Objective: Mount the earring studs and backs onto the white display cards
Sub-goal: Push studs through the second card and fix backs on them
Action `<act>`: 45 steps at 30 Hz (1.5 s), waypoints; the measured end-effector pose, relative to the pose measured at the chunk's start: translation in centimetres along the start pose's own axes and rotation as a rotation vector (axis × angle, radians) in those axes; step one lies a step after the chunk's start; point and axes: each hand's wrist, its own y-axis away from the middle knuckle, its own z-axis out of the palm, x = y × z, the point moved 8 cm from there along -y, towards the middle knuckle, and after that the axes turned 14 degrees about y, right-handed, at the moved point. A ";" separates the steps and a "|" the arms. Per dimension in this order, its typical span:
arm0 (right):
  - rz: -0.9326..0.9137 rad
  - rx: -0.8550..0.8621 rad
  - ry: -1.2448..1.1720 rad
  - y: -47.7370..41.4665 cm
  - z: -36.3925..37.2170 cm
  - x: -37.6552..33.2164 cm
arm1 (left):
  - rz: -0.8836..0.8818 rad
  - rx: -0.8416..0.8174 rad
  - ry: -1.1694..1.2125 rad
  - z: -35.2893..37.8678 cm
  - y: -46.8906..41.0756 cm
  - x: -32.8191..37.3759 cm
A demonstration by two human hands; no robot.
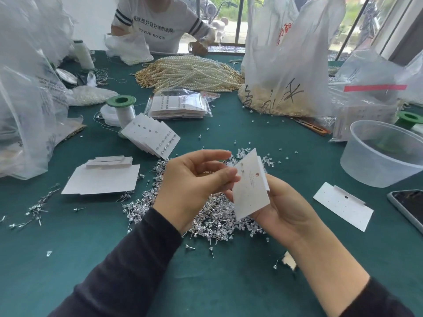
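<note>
My right hand (281, 207) holds a white display card (250, 191) upright above the green table. One stud sits near the card's upper left. My left hand (194, 177) pinches at that edge of the card, with thumb and fingers closed on the stud there. Below both hands lies a heap of silver earring studs (212, 216). Clear earring backs (245, 154) are scattered just behind the card. A blank card (343, 205) lies flat to the right.
Finished cards (152, 136) fan out at centre left, beside a stack of blank cards (103, 177). A clear plastic tub (384, 154) and a phone (409, 207) sit at right. Pearl strands (190, 73), plastic bags and a seated person fill the far side.
</note>
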 end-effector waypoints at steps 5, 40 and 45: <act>0.006 -0.104 -0.053 0.1 1.6 0.4 | 0.070 -0.005 0.009 0.7 0.4 0.7; -0.468 0.532 0.520 2.0 -1.8 -2.4 | 0.207 0.014 -0.546 2.0 1.6 -1.0; -0.778 0.584 1.069 3.0 1.1 -3.7 | -0.109 0.066 -0.116 0.7 1.1 -2.9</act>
